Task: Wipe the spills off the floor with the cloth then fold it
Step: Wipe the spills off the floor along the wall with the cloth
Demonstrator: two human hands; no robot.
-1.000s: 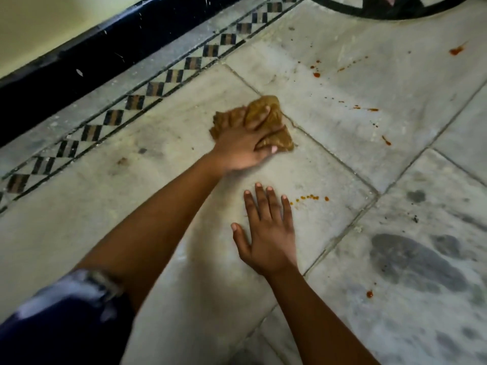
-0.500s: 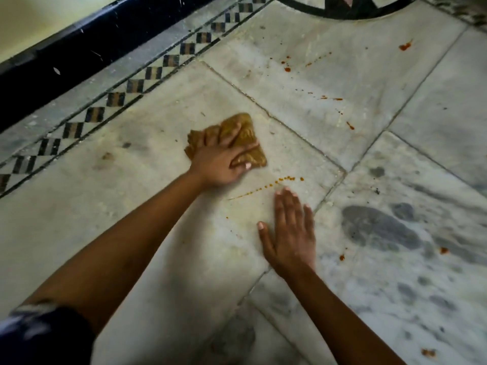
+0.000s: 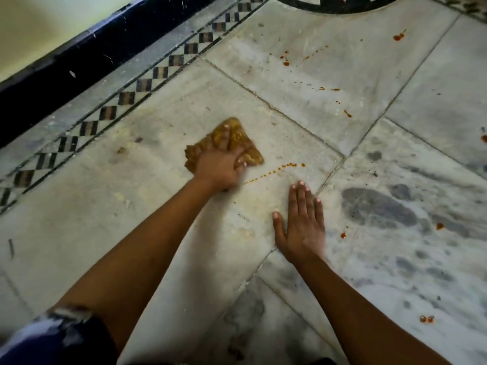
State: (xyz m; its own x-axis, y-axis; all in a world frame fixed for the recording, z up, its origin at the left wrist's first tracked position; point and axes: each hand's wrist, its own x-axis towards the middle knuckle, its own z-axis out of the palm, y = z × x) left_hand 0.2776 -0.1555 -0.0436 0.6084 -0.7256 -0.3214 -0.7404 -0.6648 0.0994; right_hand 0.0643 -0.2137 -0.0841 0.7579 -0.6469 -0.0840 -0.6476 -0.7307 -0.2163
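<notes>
Step in hand: wiping, by my reading; the fold has not begun, since the cloth is bunched under a palm and the floor is far from clean.
Left hand: pressed down on the cloth with fingers spread over it and the fingertips curling at its near edge (pinning it flat to the floor rather than lifting it).
Right hand: open and flat on the floor, fingers together, holding nothing; it looks like a prop for the person's weight.
Cloth: a mustard-yellow wad on the pale marble tile, just left of the nearest spill, not touching it as far as I can tell.
Nearest spill: a trail of orange drops arcing between the cloth and the right hand's fingertips.
Other spills: specks on the far tile, a blot near the top right, drops on the grey-veined tile and a pair lower right.
Next move calls for: a short sweep of the cloth to the right along the trail, with steady downward pressure, then a longer reach to the scattered drops.
Containers: none in view, so nothing to report about contents.
</notes>
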